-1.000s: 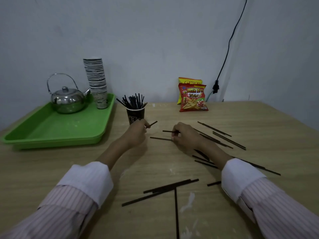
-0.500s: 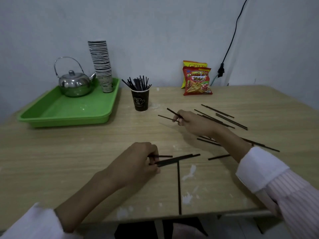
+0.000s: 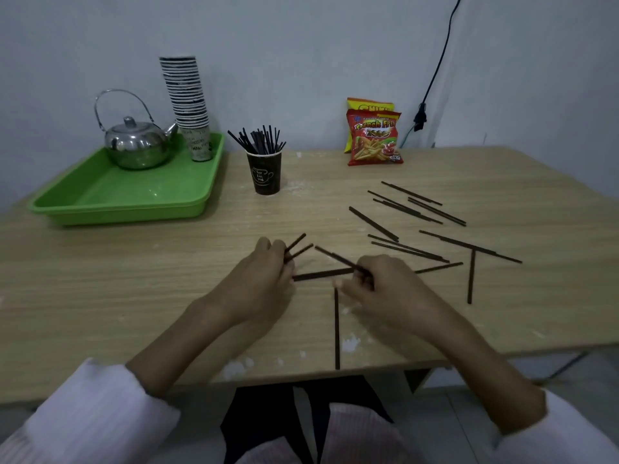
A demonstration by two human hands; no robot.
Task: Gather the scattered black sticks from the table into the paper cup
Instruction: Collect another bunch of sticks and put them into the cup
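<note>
At the tabletop's far-left corner I see a green tray (image 3: 110, 195) carrying a steel kettle (image 3: 137, 145) and a tall stack of paper cups (image 3: 187, 102). Just right of the tray, near the far edge, stands the dark paper cup (image 3: 264, 174), already bristling with a good bundle of black sticks (image 3: 259, 140), so part of the job looks done. Nearer me, about mid-table, my left hand (image 3: 264, 279) is closed around two sticks (image 3: 298, 247) whose ends poke out toward the cup. Between the hands a stick (image 3: 323, 274) lies flat on the wood, and another (image 3: 336, 329) runs straight toward the near edge, its tip reaching that edge. My right hand (image 3: 378, 286) pinches one stick (image 3: 338, 259) that slants up to the left. Beyond it, the right half of the tabletop is strewn with loose sticks (image 3: 418, 209), well over ten by my count, some crossing each other. Two snack bags (image 3: 375, 135) lean on the wall at the far edge. I judge the gathering roughly halfway: what is in hand needs carrying to the cup, and the right-side scatter is untouched.
</note>
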